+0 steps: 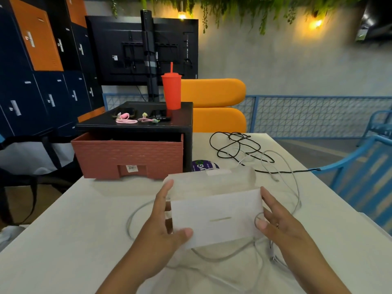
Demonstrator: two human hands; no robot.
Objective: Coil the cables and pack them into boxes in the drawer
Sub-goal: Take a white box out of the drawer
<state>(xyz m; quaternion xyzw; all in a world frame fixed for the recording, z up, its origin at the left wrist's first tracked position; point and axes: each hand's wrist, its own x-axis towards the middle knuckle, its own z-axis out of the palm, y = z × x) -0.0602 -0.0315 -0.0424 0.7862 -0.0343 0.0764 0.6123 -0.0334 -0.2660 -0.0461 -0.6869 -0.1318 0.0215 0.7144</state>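
Orange and navy lockers (38, 39) fill the wall at 10 o'clock, with a dark monitor (127, 52) on a stand at 11 o'clock. At 12 o'clock there is an orange seat (216, 94), and a blue mesh railing (307, 115) runs behind it. A blue chair (360, 170) stands at 3 o'clock, at the edge of the pale bench (74, 219).

On the bench at 11 o'clock sits a black cabinet (182, 122). A red tumbler (171, 91) with a straw and some pink cords (127, 119) are on its top. Its red-brown drawer (127, 153) is pulled partly out, and the inside is too dark to read.

A black cable (233, 145) lies tangled and uncoiled at 1 o'clock. A purple disc (203, 166) lies just behind the white box (216, 209).

The box is near the middle of the view, with its lid flap raised toward 12 o'clock. The left hand (163, 225) grips its 9 o'clock side, thumb curled onto the front face. The right hand (275, 221) holds the 3 o'clock side, thumb bent against the front corner.

A grey cable (128, 222) loops loosely on the bench around and under the box and passes close by the right thumb. Whether anything lies inside the box cannot be told.
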